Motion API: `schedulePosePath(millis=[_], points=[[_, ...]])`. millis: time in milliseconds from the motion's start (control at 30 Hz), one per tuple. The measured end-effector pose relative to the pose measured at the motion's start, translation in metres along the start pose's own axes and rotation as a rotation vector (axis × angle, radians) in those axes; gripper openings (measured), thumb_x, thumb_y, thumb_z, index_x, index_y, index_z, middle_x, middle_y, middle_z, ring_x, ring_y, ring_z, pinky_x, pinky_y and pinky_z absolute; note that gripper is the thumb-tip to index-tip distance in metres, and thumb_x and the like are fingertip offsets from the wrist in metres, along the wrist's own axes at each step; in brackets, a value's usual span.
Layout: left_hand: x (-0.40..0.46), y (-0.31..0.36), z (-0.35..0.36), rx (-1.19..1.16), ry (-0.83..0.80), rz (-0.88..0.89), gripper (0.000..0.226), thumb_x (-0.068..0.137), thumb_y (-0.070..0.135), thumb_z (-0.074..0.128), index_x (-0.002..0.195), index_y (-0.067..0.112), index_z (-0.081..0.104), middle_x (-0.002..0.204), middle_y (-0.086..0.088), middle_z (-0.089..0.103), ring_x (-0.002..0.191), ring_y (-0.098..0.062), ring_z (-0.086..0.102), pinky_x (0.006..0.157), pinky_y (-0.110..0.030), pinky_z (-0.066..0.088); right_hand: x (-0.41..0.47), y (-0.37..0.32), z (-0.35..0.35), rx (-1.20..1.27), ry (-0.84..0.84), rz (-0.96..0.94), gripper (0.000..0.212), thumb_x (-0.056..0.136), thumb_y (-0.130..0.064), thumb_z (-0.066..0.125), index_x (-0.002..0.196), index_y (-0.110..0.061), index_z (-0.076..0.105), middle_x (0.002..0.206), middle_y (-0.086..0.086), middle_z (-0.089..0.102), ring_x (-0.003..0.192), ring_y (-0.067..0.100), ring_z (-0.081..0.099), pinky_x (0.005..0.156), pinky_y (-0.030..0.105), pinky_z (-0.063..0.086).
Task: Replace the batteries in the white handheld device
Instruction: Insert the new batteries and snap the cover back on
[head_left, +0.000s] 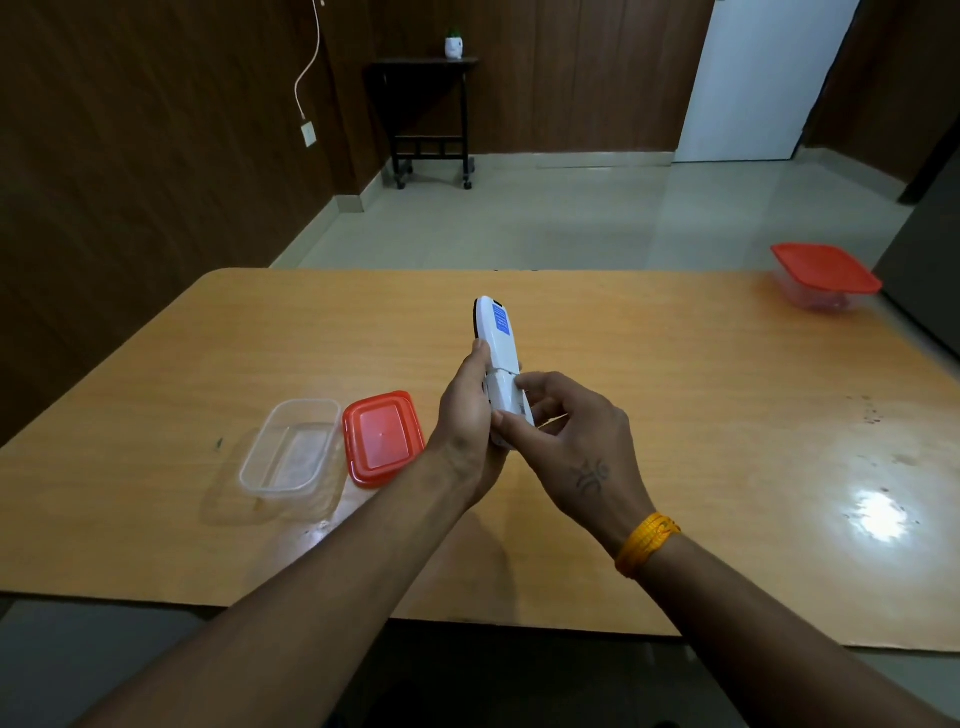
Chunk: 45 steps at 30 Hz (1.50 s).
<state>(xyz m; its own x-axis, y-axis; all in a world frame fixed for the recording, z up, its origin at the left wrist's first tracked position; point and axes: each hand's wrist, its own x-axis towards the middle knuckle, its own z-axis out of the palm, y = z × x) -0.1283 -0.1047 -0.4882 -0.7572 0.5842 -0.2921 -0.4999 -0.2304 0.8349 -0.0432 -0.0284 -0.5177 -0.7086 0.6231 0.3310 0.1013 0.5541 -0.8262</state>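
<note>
White handheld device is held above table centre, back side up, blue label toward 12 o'clock. Left hand is wrapped around its lower body. Right hand has thumb and fingertips pinched on the battery cover. Empty clear container and red lid lie at 9 o'clock; lidded container at 2 o'clock.

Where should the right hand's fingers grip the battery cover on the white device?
On the battery cover, the lower panel below the seam, from the right, thumb on its back face. The left hand already braces the white device on the other side.
</note>
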Motion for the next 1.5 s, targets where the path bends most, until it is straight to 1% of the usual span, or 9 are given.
schedulePosePath(millis=[200, 333, 467, 767, 967, 1133, 1267, 1433, 1500], points=[[-0.004, -0.004, -0.005, -0.107, 0.003, -0.046, 0.061, 0.111, 0.051, 0.036, 0.161, 0.016, 0.037, 0.12, -0.019, 0.072, 0.101, -0.031, 0.073, 0.088, -0.047, 0.062, -0.004, 0.003, 0.007, 0.031, -0.001, -0.019, 0.035, 0.082, -0.039, 0.085, 0.113, -0.024, 0.077, 0.077, -0.013, 0.064, 0.071, 0.011, 0.062, 0.07, 0.032, 0.057], [-0.007, -0.001, -0.008, -0.098, -0.011, -0.045, 0.064, 0.111, 0.052, 0.035, 0.16, 0.012, 0.037, 0.11, -0.018, 0.077, 0.094, -0.029, 0.076, 0.086, -0.045, 0.065, -0.005, 0.002, 0.01, 0.062, 0.005, -0.022, 0.038, 0.081, -0.04, 0.086, 0.113, -0.023, 0.077, 0.081, -0.008, 0.067, 0.073, 0.014, 0.064, 0.072, 0.035, 0.058], [-0.014, -0.004, -0.006, -0.113, -0.018, -0.036, 0.061, 0.111, 0.053, 0.035, 0.161, 0.019, 0.035, 0.128, -0.021, 0.071, 0.116, -0.035, 0.069, 0.106, -0.052, 0.055, -0.007, 0.002, 0.012, 0.085, 0.022, -0.007, 0.036, 0.081, -0.038, 0.086, 0.112, -0.023, 0.077, 0.085, -0.006, 0.071, 0.076, 0.015, 0.067, 0.074, 0.036, 0.06], [-0.021, -0.012, -0.007, -0.138, -0.051, -0.037, 0.066, 0.111, 0.053, 0.037, 0.162, 0.011, 0.034, 0.119, -0.018, 0.07, 0.103, -0.03, 0.075, 0.091, -0.047, 0.06, -0.013, 0.005, 0.013, 0.101, 0.071, 0.006, 0.037, 0.08, -0.041, 0.085, 0.11, -0.02, 0.078, 0.089, -0.008, 0.074, 0.077, 0.013, 0.07, 0.072, 0.038, 0.062], [-0.009, -0.005, -0.008, -0.1, -0.101, -0.036, 0.062, 0.112, 0.052, 0.031, 0.166, 0.02, 0.029, 0.119, -0.019, 0.07, 0.087, -0.027, 0.082, 0.08, -0.044, 0.065, -0.004, -0.001, 0.009, 0.108, 0.027, 0.044, 0.033, 0.08, -0.041, 0.086, 0.104, -0.026, 0.069, 0.079, -0.012, 0.068, 0.069, 0.004, 0.067, 0.058, 0.021, 0.055], [0.01, -0.002, -0.011, 0.134, -0.075, -0.073, 0.058, 0.113, 0.051, 0.033, 0.164, 0.024, 0.034, 0.134, -0.013, 0.068, 0.112, -0.028, 0.074, 0.094, -0.047, 0.061, 0.01, 0.002, 0.002, -0.002, -0.011, 0.094, 0.044, 0.08, -0.049, 0.083, 0.112, -0.029, 0.062, 0.084, -0.013, 0.066, 0.071, 0.004, 0.066, 0.056, 0.019, 0.048], [0.027, -0.01, -0.018, 0.545, -0.024, -0.012, 0.041, 0.111, 0.029, 0.05, 0.144, 0.006, 0.06, 0.118, -0.013, 0.077, 0.097, -0.023, 0.077, 0.077, -0.035, 0.064, 0.016, 0.019, 0.002, -0.148, 0.033, 0.144, 0.05, 0.08, -0.053, 0.08, 0.116, -0.023, 0.062, 0.079, -0.008, 0.068, 0.071, 0.011, 0.065, 0.059, 0.032, 0.053], [0.042, -0.019, -0.02, 0.724, 0.085, 0.015, 0.024, 0.088, 0.024, 0.07, 0.091, 0.001, 0.075, 0.092, -0.018, 0.08, 0.086, -0.035, 0.078, 0.087, -0.058, 0.064, 0.023, 0.045, 0.004, -0.108, -0.025, 0.264, 0.042, 0.081, -0.056, 0.08, 0.107, -0.023, 0.074, 0.08, -0.007, 0.072, 0.077, 0.014, 0.069, 0.07, 0.041, 0.061], [0.048, -0.022, -0.023, 0.723, 0.104, 0.016, 0.035, 0.076, 0.027, 0.067, 0.09, -0.005, 0.075, 0.091, -0.021, 0.08, 0.09, -0.041, 0.079, 0.088, -0.059, 0.063, 0.027, 0.054, 0.004, 0.001, -0.021, 0.333, 0.037, 0.084, -0.054, 0.077, 0.102, -0.022, 0.08, 0.084, -0.005, 0.076, 0.081, 0.018, 0.073, 0.075, 0.046, 0.064]])
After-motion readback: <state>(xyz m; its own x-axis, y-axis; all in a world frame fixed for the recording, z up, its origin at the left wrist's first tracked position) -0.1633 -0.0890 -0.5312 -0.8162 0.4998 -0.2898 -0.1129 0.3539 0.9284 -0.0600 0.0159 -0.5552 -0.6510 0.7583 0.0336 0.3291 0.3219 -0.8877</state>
